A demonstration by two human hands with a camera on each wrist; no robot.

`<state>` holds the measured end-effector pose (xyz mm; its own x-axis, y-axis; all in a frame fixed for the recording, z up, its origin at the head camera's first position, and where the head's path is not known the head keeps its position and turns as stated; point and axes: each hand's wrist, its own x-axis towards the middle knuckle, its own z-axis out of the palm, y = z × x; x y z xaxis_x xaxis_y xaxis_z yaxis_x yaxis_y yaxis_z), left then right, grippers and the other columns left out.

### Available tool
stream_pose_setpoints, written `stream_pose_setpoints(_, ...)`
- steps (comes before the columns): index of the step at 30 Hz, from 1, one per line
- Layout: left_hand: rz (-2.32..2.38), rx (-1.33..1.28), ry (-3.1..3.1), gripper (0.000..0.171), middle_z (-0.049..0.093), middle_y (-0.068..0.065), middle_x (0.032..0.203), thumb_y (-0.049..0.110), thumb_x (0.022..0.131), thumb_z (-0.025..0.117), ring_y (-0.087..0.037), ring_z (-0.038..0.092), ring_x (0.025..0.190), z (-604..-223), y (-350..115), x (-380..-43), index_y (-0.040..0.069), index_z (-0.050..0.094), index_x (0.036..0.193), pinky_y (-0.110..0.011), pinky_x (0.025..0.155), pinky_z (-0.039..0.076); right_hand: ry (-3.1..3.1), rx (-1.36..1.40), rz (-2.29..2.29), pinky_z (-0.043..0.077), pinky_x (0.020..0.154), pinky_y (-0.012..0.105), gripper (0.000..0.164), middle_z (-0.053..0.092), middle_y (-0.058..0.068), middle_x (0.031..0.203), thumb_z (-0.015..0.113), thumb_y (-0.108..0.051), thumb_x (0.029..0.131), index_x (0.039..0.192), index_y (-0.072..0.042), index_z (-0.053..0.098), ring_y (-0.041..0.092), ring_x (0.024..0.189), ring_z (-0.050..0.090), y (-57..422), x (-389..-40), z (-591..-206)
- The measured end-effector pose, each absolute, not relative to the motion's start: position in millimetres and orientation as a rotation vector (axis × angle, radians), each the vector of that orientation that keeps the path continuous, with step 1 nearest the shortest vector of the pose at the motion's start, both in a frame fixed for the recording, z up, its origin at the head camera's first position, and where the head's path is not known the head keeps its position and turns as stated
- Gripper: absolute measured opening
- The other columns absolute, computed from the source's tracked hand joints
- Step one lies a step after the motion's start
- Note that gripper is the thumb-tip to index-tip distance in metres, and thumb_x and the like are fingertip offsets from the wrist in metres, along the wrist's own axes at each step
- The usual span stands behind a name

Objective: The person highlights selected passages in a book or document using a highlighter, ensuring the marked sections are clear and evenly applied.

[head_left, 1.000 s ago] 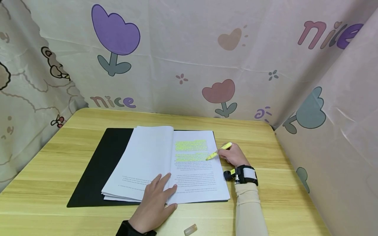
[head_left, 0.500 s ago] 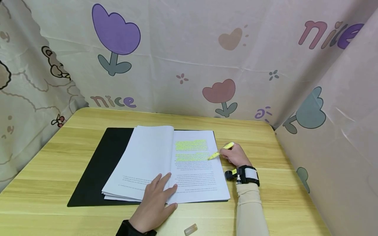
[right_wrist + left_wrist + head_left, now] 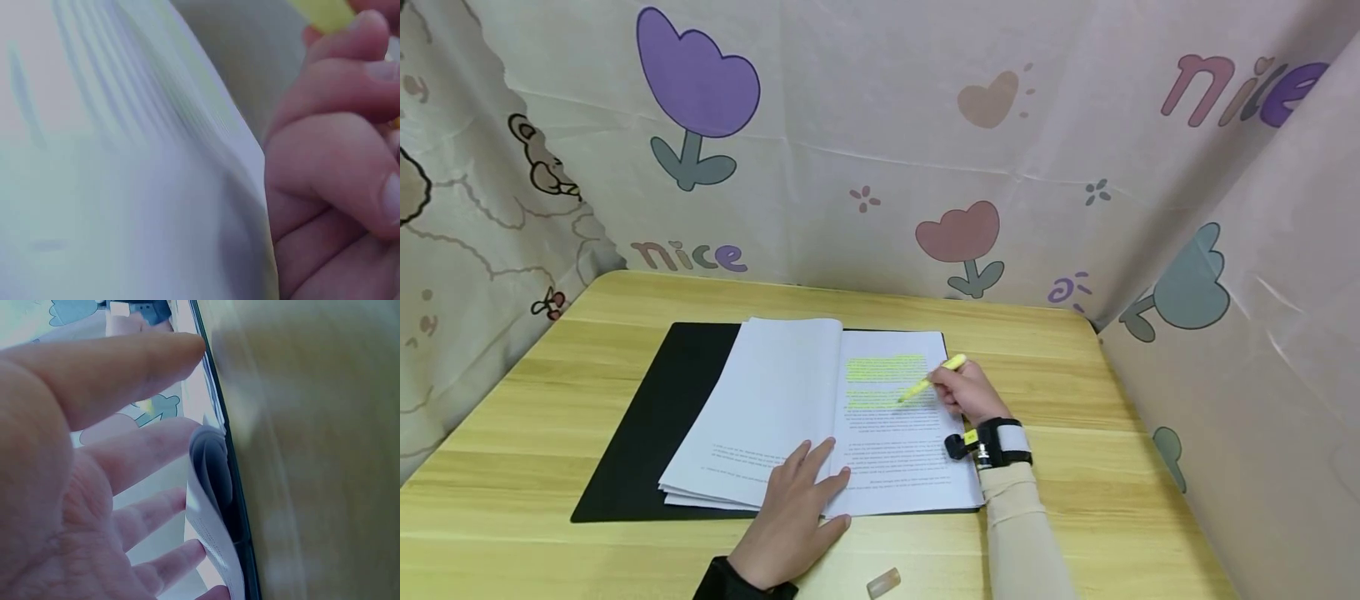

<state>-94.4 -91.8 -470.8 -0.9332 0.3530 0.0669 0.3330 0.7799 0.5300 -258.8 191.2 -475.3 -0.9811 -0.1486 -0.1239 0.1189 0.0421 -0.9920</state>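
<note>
My right hand [image 3: 972, 392] grips a yellow highlighter [image 3: 928, 380], its tip at the lower highlighted lines on the right-hand page. Two blocks of text [image 3: 886, 367] on that page are marked yellow. In the right wrist view, curled fingers [image 3: 337, 156] show beside the page edge, with part of the highlighter [image 3: 325, 12] at the top. My left hand [image 3: 797, 518] rests with spread fingers at the lower fold of the open stack of printed pages [image 3: 775, 392]. From the left wrist, the fingertips press on the curved sheets [image 3: 212, 519] near the fold.
The pages lie on a black folder [image 3: 647, 433] whose cover extends left on the wooden table [image 3: 1112, 467]. A small translucent cap [image 3: 883, 583] lies near the front edge, right of my left hand. A patterned curtain [image 3: 850, 108] hangs behind and at both sides.
My right hand has first shifted slightly right, then back left over the page with the highlighter, its tip now further into the text lines. The left hand stays where it was.
</note>
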Motion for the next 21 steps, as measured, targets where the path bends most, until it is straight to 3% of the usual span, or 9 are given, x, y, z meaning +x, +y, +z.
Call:
stream_pose_setpoints(8, 0.863, 0.576, 2.926, 0.049, 0.041, -0.02, 0.159, 0.026, 0.086, 0.083, -0.049, 0.027, 0.149, -470, -92, -96, 0.004, 0.072, 0.129, -0.071, 0.111, 0.026, 1.984, -0.018, -2.091, 0.032, 0.042, 0.022, 0.019, 0.049, 0.0, 0.065, 0.068, -0.018, 0.094, 0.085, -0.003, 0.061, 0.009, 0.048, 0.038, 128, -259, -483)
stream_pose_setpoints(15, 0.836, 0.577, 2.933, 0.05, 0.041, -0.021, 0.159, 0.026, 0.087, 0.083, -0.049, 0.027, 0.149, -468, -92, -95, 0.004, 0.072, 0.13, -0.071, 0.111, 0.026, 2.244, -0.009, -1.986, 0.032, 0.041, 0.024, 0.025, 0.047, -0.001, 0.057, 0.072, -0.021, 0.091, 0.075, -0.005, 0.061, 0.011, 0.043, 0.037, 121, -258, -489)
stream_pose_setpoints(21, 0.839, 0.569, 2.922, 0.05, 0.041, -0.02, 0.159, 0.026, 0.087, 0.083, -0.048, 0.027, 0.149, -468, -92, -95, 0.004, 0.072, 0.13, -0.071, 0.112, 0.026, 2.335, -0.109, -1.855, 0.032, 0.042, 0.025, 0.017, 0.049, 0.0, 0.059, 0.075, -0.02, 0.09, 0.083, -0.006, 0.068, 0.012, 0.044, 0.037, 125, -259, -492)
